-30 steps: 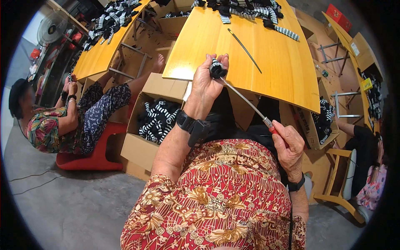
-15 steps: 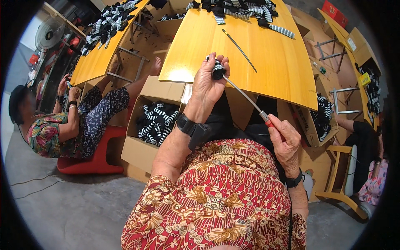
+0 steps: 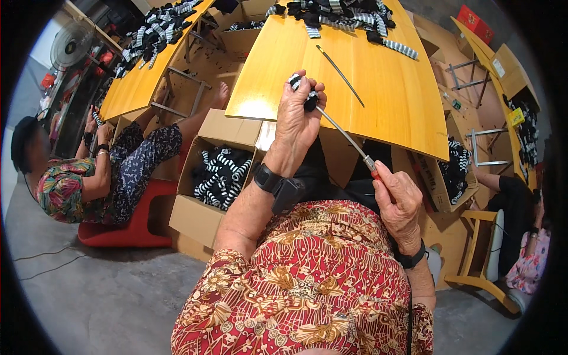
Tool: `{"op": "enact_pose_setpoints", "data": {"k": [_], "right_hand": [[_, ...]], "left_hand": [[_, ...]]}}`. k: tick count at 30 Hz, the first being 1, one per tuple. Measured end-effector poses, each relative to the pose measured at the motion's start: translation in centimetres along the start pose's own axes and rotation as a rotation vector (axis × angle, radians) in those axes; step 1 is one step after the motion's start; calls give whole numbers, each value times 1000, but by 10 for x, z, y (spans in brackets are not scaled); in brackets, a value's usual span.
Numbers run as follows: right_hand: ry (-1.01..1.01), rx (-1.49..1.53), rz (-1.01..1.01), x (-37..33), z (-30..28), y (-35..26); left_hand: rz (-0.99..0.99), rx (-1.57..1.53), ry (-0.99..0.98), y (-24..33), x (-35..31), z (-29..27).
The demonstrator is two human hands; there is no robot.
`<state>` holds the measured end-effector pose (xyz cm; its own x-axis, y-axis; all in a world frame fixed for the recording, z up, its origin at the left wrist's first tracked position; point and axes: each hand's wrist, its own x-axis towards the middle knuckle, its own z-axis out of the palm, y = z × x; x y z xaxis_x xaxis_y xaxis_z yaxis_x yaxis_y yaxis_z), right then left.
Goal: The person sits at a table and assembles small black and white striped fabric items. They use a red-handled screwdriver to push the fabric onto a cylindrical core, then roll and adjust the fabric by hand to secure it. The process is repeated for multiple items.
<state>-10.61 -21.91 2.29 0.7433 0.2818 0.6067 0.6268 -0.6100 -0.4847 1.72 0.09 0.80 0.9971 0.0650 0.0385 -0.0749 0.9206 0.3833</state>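
- From where I stand, the striped knit piece (image 3: 310, 102) is bunched near the close edge of the tabletop (image 3: 402, 89), just short of twelve o'clock from the worker's body.
- The left fingers (image 3: 320, 90) are curled round that piece, part-closed, its black end facing roughly four o'clock. A snug grip seems right: firm enough to stop it turning, loose enough not to pinch the knit.
- The right fingers (image 3: 387, 195) are closed round the red handle of a tool, thumb lying along it. I'd guide from the thumb and let the wrist stay soft.
- The metal shaft (image 3: 343, 132) slants from the handle toward ten or eleven o'clock and meets the black end. Whether the tip is inside, I can't tell, so small, gentle pushes look wiser than a stab.
- Lining up shaft and knit piece matters most, I'd say; a sideways lean could snag a thread or slide toward the left palm.
- The loose rod (image 3: 341, 77) at one to two o'clock from the left fingers lies clear of both arms.
- More striped pieces (image 3: 349, 13) are heaped beyond it at one o'clock; an open cardboard box (image 3: 195, 220) of them sits at eight, leaving the left elbow reasonable room.
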Motion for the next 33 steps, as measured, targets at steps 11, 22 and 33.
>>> {"op": "enact_pose_setpoints", "data": {"k": [11, 22, 33], "right_hand": [[81, -124, -55, 20, 17, -5], [100, -37, 155, 1, 17, 30], [172, 126, 243, 3, 15, 32]], "left_hand": [[-202, -65, -115, -41, -12, 18], [427, 1300, 16, 19, 42, -54], [634, 2190, -444, 26, 118, -53]]}}
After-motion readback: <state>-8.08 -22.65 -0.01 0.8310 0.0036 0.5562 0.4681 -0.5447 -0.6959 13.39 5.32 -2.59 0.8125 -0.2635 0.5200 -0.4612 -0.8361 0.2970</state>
